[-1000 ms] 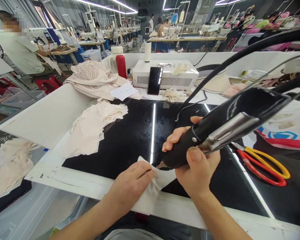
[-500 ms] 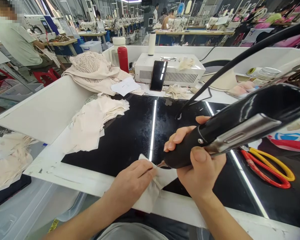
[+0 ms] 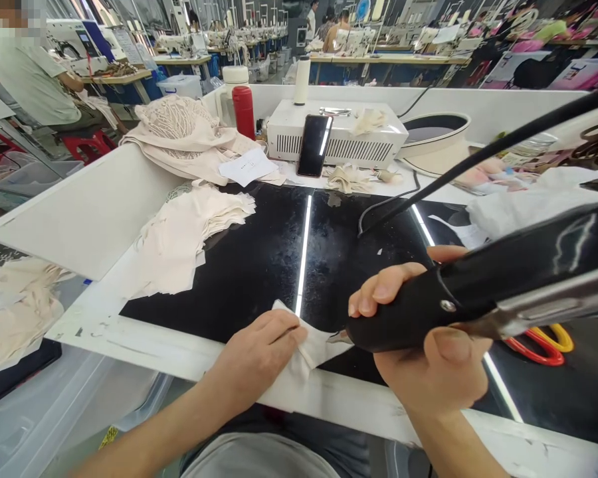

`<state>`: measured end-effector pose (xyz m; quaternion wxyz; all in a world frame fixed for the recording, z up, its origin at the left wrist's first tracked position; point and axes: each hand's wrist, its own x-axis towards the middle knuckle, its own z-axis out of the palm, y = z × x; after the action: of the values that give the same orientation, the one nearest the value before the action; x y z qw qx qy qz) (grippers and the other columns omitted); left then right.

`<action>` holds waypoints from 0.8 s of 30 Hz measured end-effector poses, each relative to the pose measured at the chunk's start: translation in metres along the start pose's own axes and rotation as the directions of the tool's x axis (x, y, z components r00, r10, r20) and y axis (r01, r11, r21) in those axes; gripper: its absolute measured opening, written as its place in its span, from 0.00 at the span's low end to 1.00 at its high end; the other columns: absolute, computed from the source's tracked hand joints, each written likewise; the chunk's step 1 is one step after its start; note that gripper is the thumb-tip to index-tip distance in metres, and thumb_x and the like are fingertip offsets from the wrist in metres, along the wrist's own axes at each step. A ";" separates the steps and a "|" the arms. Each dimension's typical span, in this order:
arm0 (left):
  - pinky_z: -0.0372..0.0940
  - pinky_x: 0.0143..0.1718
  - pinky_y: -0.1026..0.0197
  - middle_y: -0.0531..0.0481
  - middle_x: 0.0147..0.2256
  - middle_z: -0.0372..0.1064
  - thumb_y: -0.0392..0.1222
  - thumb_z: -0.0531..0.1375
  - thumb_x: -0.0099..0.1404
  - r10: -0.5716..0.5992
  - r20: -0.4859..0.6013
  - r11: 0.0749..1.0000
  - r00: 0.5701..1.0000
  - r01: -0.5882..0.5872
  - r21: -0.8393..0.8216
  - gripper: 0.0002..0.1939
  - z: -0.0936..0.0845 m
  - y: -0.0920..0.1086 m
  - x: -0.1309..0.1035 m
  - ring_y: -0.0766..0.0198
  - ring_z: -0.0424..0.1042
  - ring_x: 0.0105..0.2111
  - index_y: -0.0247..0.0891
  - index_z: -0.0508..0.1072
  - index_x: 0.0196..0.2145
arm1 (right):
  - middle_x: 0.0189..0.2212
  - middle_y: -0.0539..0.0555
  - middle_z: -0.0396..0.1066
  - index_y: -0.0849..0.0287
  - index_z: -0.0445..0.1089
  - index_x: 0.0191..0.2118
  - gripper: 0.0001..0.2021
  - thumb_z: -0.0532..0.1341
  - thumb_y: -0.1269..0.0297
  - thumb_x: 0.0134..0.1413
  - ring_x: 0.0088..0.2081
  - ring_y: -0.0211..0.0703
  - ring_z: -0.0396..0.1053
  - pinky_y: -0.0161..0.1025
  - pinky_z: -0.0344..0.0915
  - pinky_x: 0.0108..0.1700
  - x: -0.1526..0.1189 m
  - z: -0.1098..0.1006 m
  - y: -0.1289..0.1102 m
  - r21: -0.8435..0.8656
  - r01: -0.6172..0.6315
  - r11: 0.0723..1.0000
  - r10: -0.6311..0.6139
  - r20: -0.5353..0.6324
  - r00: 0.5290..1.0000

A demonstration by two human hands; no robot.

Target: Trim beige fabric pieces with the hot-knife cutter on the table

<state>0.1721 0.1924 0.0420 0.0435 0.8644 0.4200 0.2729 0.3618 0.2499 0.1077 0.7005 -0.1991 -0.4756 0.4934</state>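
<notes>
My left hand (image 3: 262, 355) pinches a small cream fabric piece (image 3: 319, 346) at the front edge of the black work surface (image 3: 259, 265). In my right hand (image 3: 441, 372) is a black corded hand tool (image 3: 523, 265) with a long metal lever and a small pointed metal tip. The tip lies at the right part of the fabric, a short way from my left fingertips; whether it touches cannot be made out. Behind the tool, scissors (image 3: 541, 355) with red and yellow handles lie partly hidden.
A stack of cream fabric pieces (image 3: 172, 242) lies at left. Behind stand a phone (image 3: 315, 145), a vented white box (image 3: 363, 149), a red bottle (image 3: 243, 113) and a thread cone (image 3: 301, 79). The tool's black cable (image 3: 478, 162) crosses the right side. A person (image 3: 34, 79) sits at far left.
My right hand has moved right with the tool, so its tip is now farther from my left fingers. The tool hides more of the scissors. My left hand keeps its pinch.
</notes>
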 end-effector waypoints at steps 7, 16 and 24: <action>0.72 0.56 0.53 0.43 0.46 0.71 0.25 0.54 0.74 -0.043 0.091 0.999 0.995 0.040 0.034 0.13 -0.009 0.015 0.011 0.57 0.71 0.47 0.28 0.72 0.52 | 0.29 0.46 0.74 0.51 0.70 0.51 0.25 0.76 0.54 0.50 0.25 0.41 0.67 0.39 0.68 0.27 -0.004 -0.002 -0.005 -0.006 0.029 1.000 -0.030 -0.044 0.999; 0.75 0.50 0.51 0.44 0.43 0.72 0.27 0.52 0.75 -0.076 0.107 0.990 0.991 0.062 0.128 0.12 0.017 0.042 0.014 0.55 0.72 0.45 0.27 0.71 0.52 | 0.29 0.46 0.74 0.51 0.71 0.51 0.25 0.77 0.54 0.50 0.25 0.41 0.68 0.38 0.69 0.27 -0.003 -0.001 -0.004 0.011 0.033 0.999 -0.033 -0.032 0.999; 0.73 0.54 0.55 0.43 0.47 0.69 0.26 0.53 0.75 -0.089 0.051 0.995 0.995 0.091 -0.028 0.14 0.016 0.041 0.001 0.58 0.71 0.48 0.29 0.69 0.56 | 0.28 0.46 0.75 0.52 0.72 0.49 0.24 0.77 0.56 0.47 0.24 0.41 0.68 0.38 0.69 0.25 0.005 0.002 -0.005 0.053 0.051 0.997 -0.048 -0.049 0.998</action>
<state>0.2092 0.1697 0.0417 0.0793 0.8503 0.4531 0.2556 0.3631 0.2520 0.1144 0.7288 -0.1800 -0.4500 0.4837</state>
